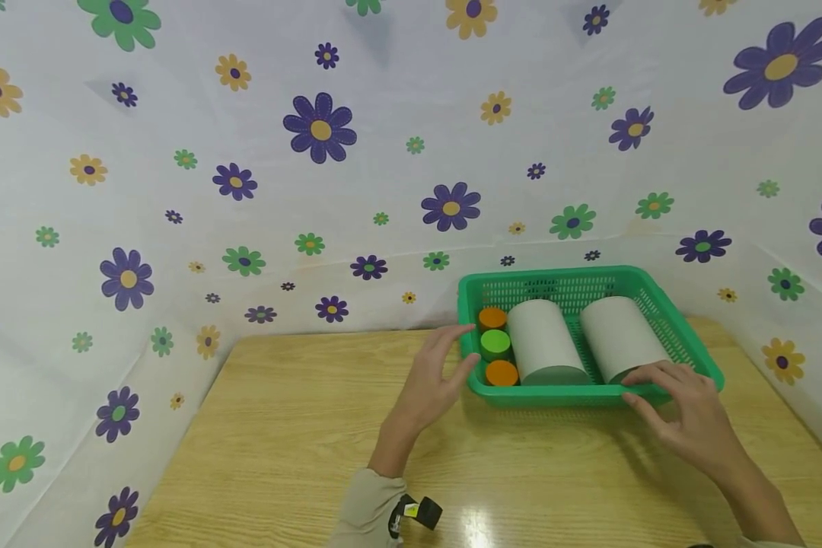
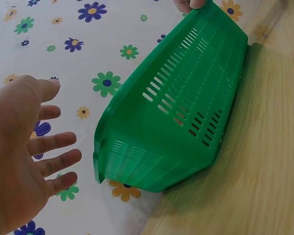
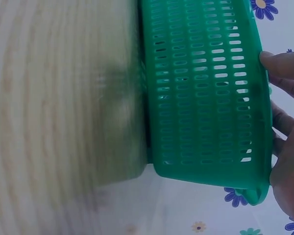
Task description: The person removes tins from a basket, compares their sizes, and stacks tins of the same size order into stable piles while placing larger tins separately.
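Note:
A green perforated plastic basket (image 1: 520, 394) stands at the back right of the wooden table. Two white cylinders (image 1: 544, 339) lie on their sides in it. Along its left end sit two orange-topped round containers (image 1: 501, 373) and a green-topped one (image 1: 495, 342). My left hand (image 1: 430, 384) is beside the basket's left end, fingers spread; the left wrist view shows a gap between this hand (image 2: 27, 152) and the basket (image 2: 157, 107). My right hand (image 1: 688, 415) pinches the front rim near the right corner, thumb outside and fingers over the edge, also visible in the right wrist view.
The wooden table (image 1: 301, 426) extends to the left and front of the basket. A white cloth with printed flowers (image 1: 383, 175) hangs behind and along both sides. A black strap (image 1: 411, 514) is around my left sleeve.

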Available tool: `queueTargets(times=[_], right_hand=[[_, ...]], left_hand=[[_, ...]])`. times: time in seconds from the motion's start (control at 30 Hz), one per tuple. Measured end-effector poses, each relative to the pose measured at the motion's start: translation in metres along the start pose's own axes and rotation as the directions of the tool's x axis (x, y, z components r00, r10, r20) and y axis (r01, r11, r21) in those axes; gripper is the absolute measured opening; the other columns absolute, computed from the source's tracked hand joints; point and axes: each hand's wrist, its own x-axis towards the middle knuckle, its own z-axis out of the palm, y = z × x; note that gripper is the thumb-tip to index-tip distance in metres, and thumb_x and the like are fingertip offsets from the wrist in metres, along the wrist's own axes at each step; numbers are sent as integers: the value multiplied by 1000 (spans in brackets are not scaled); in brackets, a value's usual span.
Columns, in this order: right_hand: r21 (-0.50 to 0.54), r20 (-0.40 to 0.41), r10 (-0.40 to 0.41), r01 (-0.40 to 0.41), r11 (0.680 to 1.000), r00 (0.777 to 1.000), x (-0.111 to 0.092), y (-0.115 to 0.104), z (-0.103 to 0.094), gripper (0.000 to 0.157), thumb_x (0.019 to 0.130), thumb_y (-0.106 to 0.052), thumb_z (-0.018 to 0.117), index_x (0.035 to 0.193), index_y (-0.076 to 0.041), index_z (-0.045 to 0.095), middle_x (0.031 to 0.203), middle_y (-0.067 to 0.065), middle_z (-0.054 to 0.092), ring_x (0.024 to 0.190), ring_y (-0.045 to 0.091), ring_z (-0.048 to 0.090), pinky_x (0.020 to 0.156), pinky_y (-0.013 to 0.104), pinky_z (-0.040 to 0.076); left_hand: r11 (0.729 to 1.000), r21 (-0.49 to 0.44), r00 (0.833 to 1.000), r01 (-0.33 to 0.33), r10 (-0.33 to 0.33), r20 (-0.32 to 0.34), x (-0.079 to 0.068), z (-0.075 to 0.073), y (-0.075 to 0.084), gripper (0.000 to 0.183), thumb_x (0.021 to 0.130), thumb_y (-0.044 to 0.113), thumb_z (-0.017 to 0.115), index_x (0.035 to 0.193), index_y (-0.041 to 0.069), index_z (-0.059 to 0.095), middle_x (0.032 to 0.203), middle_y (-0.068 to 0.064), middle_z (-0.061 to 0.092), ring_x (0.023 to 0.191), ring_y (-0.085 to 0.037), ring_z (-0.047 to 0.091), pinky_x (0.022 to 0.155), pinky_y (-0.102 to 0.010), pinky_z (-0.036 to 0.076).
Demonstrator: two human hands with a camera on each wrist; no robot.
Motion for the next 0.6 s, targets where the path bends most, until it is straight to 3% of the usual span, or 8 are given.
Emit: queueTargets(times=[0.2,0.43,0.6], right_hand=[[1,3,-8,8,1000,1000,-1,0,1,37,68,6,85,96,-15,73,102,-1,68,107,3,47,78,52,29],[1,-2,-12,12,1000,1000,-1,1,1,37,68,6,85,96,-16,72,102,-1,67,107,2,46,77,50,29],[1,1,-25,25,1000,1000,0,1,0,36,68,5,85,96,-15,73,103,0,68,106,4,47,77,50,30]], left_hand=[[999,31,999,8,-9,52,7,7,5,46,107,41,52,146,16,53,148,-2,53,138,-20,47,115,-43,41],[995,87,995,-45,38,87,18,14,11,43,105,31,59,145,15,55,145,-5,55,134,-20,51,113,-38,42],[991,128,991,-48,31,133,24,19,12,39,103,28,64,139,15,59,141,-2,57,129,-18,54,111,-31,44]])
